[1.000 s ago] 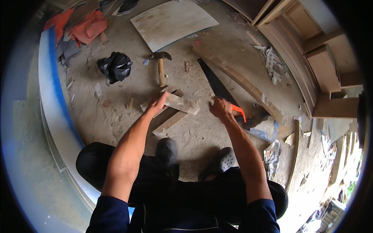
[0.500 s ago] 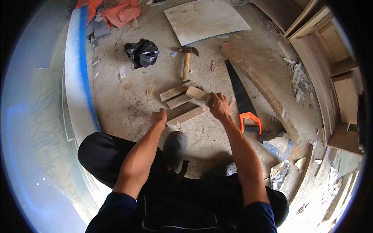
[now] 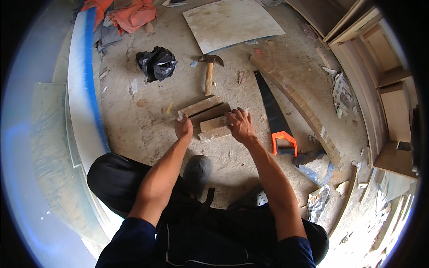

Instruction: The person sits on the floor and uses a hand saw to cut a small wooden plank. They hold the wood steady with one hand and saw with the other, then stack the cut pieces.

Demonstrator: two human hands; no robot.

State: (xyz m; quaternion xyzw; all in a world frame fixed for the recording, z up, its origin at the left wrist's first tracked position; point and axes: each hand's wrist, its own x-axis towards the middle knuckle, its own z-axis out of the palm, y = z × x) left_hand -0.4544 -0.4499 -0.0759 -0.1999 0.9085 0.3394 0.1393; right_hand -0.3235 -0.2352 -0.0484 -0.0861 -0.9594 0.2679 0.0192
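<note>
Several short wooden blocks lie grouped on the floor before me. My right hand [image 3: 241, 126] is closed over the right end of a light block [image 3: 213, 124], just above the nearest block [image 3: 215, 134]. At the left ends of the group is my left hand [image 3: 183, 127], its fingers bent against the end of the dark-faced middle block [image 3: 208, 115]. Part of its grip is hidden. Beyond them lies the farthest block [image 3: 199, 106], roughly parallel to the middle one.
A claw hammer [image 3: 209, 77] lies beyond the blocks. To the right are a handsaw [image 3: 271, 105] with an orange handle and a long wooden board [image 3: 300, 105]. A black plastic bag [image 3: 156, 64], a pale panel [image 3: 232, 24] and wooden cabinet frames [image 3: 368, 89] stand around.
My right hand has brought the light block nearer and left, down beside the nearest block. My left hand has moved up to the blocks' left ends. The view has shifted slightly.
</note>
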